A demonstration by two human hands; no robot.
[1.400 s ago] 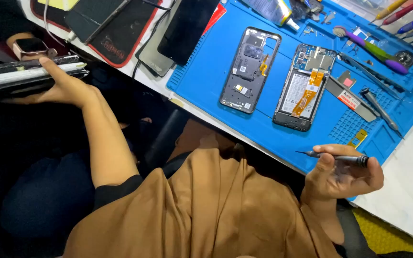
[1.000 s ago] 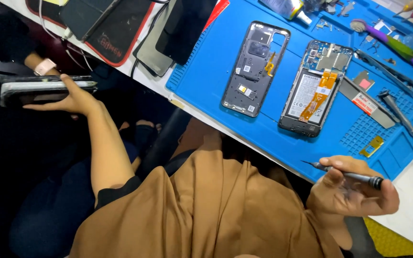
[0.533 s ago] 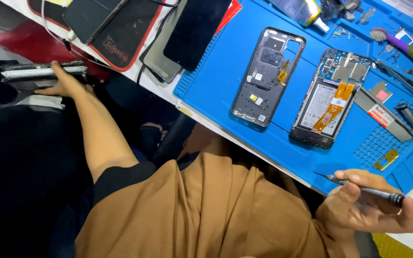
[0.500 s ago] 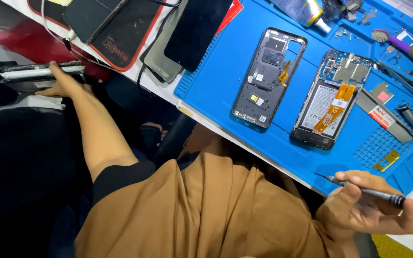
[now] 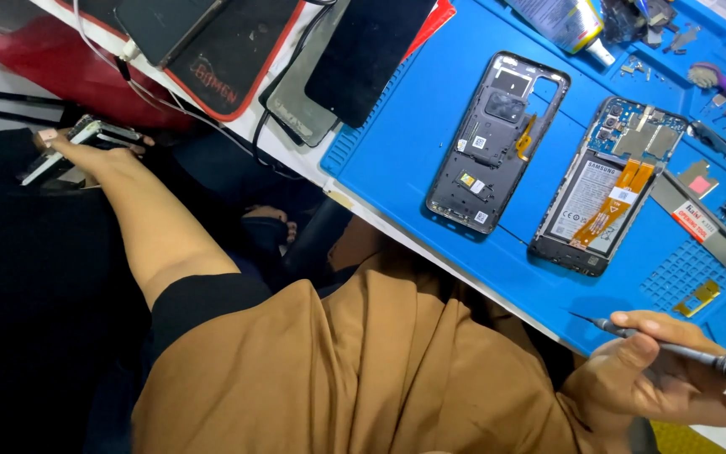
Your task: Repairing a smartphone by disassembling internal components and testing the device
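Hands closed: screwdriver (image 5: 674, 347) right; phone (image 5: 77, 143) left

Beyond my left hand (image 5: 94, 155), my fingertips disappear behind the thin stack of phone parts (image 5: 73, 147) I am touching; it is too dark there to tell what each piece is. My right hand (image 5: 657, 378) is cut off by the bottom and right edges, so my little finger and wrist are lost. Past my right fingers, the screwdriver (image 5: 674, 346) tip is too fine to read. Farther off, the glue tube (image 5: 565, 21) and the small parts (image 5: 657, 17) run off the top edge, blurred.
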